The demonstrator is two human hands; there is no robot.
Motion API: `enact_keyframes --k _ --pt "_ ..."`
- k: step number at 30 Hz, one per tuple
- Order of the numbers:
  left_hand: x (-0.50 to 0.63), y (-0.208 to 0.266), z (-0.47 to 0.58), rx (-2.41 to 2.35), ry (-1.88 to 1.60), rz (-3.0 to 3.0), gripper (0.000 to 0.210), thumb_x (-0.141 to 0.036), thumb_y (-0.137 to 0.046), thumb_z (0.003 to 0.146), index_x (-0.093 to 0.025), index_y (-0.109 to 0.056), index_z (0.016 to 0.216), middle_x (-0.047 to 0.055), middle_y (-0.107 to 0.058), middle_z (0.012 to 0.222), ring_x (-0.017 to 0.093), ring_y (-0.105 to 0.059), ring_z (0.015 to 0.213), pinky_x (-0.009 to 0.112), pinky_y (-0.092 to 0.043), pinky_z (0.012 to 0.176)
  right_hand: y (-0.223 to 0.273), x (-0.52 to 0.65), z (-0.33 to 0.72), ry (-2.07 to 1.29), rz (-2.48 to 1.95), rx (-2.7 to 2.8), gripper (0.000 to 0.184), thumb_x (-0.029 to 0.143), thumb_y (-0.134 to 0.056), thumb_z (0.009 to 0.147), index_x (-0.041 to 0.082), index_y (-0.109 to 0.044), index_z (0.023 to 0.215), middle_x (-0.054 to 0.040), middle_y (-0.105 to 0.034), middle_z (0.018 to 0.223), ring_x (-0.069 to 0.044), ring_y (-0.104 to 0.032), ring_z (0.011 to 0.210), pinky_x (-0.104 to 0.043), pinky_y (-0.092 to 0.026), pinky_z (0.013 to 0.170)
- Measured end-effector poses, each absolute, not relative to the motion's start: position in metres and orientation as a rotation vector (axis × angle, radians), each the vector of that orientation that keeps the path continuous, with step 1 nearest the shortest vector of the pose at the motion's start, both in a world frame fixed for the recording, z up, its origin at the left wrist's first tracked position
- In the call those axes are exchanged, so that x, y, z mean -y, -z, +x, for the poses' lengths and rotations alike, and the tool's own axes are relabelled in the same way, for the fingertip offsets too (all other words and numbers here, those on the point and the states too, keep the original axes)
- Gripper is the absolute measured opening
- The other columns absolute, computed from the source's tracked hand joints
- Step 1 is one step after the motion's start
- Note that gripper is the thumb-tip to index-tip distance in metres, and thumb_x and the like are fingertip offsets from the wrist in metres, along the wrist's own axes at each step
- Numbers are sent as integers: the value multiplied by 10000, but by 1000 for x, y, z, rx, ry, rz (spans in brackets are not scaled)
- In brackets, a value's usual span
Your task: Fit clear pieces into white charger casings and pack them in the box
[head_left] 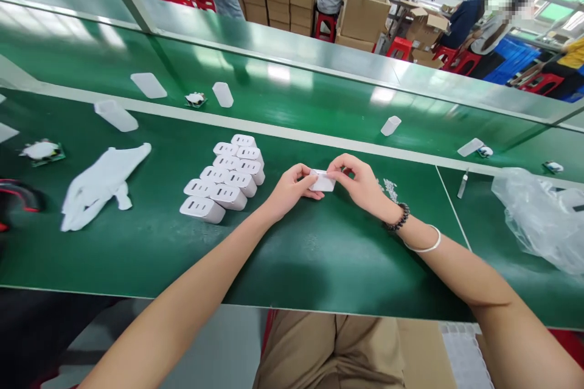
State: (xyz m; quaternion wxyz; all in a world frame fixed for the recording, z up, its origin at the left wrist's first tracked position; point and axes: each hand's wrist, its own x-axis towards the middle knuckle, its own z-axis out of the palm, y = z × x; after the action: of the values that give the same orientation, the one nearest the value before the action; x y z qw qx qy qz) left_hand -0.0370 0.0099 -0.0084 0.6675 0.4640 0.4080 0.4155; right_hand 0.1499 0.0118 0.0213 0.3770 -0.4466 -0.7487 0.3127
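Observation:
Between my hands, above the green worktop, is a small white charger housing [323,182]. My left hand [296,185] grips its left end, thumb on the near face. The fingers of my right hand [358,182] are pinched at its upper right edge; whether they hold a small part there is hidden. Left of my hands stand several white chargers [228,179] in two slanting rows, slotted ends up. A little pile of tiny clear pieces [390,189] lies just beyond my right wrist.
A white glove [100,185] lies to the left. Circuit boards [196,99] and white housings [222,95] sit on the strip beyond the pale divider. On the right are a small tube [463,185] and a clear plastic bag [541,213]. People and cartons [365,15] are behind.

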Motion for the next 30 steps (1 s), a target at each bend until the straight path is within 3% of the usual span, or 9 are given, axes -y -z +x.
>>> enact_keyframes --k 9,15,22,26,30 --pt "-12 18 -37 -836 -1003 1003 394 -441 -749 771 -129 -526 867 14 -628 836 132 -704 696 290 -606 710 -2 -26 131 -909 -1117 1824 185 358 -617 885 189 -646 813 -17 -615 778 -140 -477 654 -285 -381 607" --pt "-10 28 -32 -792 -1028 943 473 -485 -795 698 -137 -515 853 -2 -581 795 148 -695 657 326 -602 687 6 -20 140 -885 -1141 1825 264 470 -637 859 213 -655 799 -38 -639 837 -186 -554 728 -313 -427 648" --pt "-16 32 -36 -776 -960 918 502 -475 -827 649 -137 -536 880 16 -591 904 139 -690 670 442 -587 834 17 -22 146 -833 -1225 1816 314 566 -653 801 253 -670 788 -41 -653 866 -206 -564 724 -318 -440 596" --pt "-16 28 -38 -770 -934 928 568 -548 -834 600 -144 -531 862 16 -604 880 154 -689 670 536 -543 920 15 -18 147 -838 -1234 1821 320 582 -661 785 263 -671 796 -51 -653 838 -218 -562 686 -335 -456 583" --pt "-16 26 -41 -725 -893 935 564 -539 -844 597 -158 -517 854 -6 -595 845 180 -707 684 547 -535 932 16 -17 148 -863 -1244 1815 326 593 -672 763 271 -665 813 -39 -645 829 -206 -561 655 -331 -463 577"
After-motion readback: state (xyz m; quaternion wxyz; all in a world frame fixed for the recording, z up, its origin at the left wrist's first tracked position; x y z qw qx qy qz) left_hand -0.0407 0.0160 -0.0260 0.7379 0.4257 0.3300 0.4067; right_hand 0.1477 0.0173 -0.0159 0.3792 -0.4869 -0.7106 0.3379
